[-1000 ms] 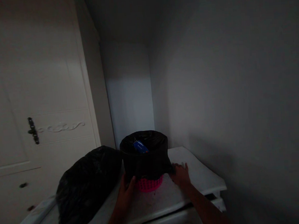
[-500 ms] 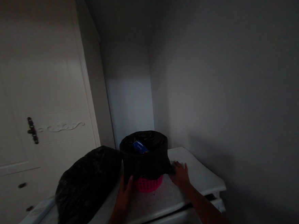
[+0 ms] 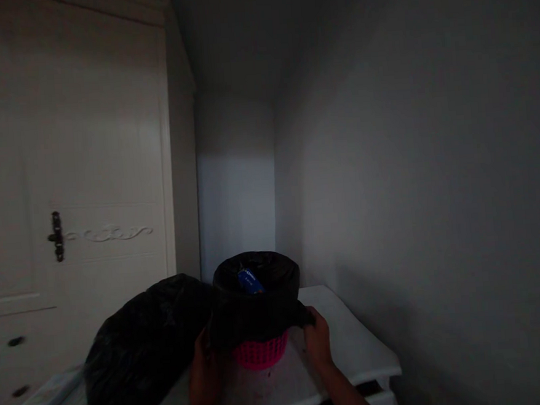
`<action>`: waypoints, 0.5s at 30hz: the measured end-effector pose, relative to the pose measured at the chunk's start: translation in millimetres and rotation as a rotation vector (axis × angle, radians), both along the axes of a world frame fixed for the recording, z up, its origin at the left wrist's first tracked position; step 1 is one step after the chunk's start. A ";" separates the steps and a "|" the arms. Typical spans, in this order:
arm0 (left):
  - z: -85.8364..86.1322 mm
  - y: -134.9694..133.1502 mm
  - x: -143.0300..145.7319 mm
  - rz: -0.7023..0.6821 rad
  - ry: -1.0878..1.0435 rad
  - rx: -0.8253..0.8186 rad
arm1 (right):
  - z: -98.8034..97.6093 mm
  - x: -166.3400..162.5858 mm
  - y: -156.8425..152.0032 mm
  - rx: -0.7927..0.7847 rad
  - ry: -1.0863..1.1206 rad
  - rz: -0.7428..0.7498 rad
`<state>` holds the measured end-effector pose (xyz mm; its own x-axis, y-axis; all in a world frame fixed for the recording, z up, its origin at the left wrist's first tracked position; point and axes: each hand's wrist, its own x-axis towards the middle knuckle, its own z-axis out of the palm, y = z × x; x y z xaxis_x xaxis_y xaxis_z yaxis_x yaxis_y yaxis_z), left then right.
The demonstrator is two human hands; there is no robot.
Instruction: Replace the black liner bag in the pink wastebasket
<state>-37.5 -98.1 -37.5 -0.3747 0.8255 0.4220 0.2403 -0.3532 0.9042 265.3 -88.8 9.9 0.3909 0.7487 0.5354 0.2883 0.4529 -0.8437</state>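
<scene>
A pink perforated basket (image 3: 261, 353) stands on the white dresser top. Its upper part is covered by a black plastic bag (image 3: 259, 317) folded down over the rim as a liner. Inside the lined opening lies a blue wrapper (image 3: 250, 281) with white lettering. On the right, my right hand (image 3: 318, 336) is closed on the bag's loose hem and holds it out from the basket. My left hand (image 3: 204, 361) is at the hem's left side, fingers curled against the dark plastic; their tips are hard to see in the dim light.
A full-looking black plastic bag (image 3: 142, 353) lies on the dresser top (image 3: 348, 339) just left of the basket. A white wardrobe (image 3: 104, 146) with a dark handle stands behind on the left. A grey wall (image 3: 412, 186) runs along the right.
My right hand has gone from lying spread beside the bag to gripping its hem, pulling it outward. My left hand has moved up against the hem's left side. The view has shifted slightly.
</scene>
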 end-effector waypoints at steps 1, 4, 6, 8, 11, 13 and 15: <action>-0.7 -0.1 -0.1 -0.041 -0.008 0.009 | 7.5 -3.5 -1.2 0.025 0.057 0.000; 5.4 -5.6 3.1 -0.074 -0.057 0.011 | 32.2 -9.6 -5.5 0.068 0.143 0.007; 13.9 -11.8 6.4 -0.032 -0.078 -0.019 | 46.4 -11.1 -8.8 0.109 0.137 0.031; 22.2 -16.9 8.6 -0.006 -0.076 -0.042 | 57.4 -11.2 -12.1 0.160 0.092 0.052; 31.8 -19.0 7.5 -0.017 -0.047 -0.001 | 70.2 -6.8 -15.8 0.219 -0.061 0.040; 39.7 -17.5 4.0 -0.016 -0.010 0.063 | 78.4 -0.3 -16.7 0.261 -0.188 0.029; 52.6 -16.4 -0.3 -0.008 0.018 0.107 | 86.9 7.4 -16.3 0.310 -0.300 0.031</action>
<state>-37.7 -114.5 15.1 -0.3599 0.7782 0.5147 0.2533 -0.4495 0.8566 272.7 -105.1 96.8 0.1633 0.5435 0.8234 0.4822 0.6842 -0.5472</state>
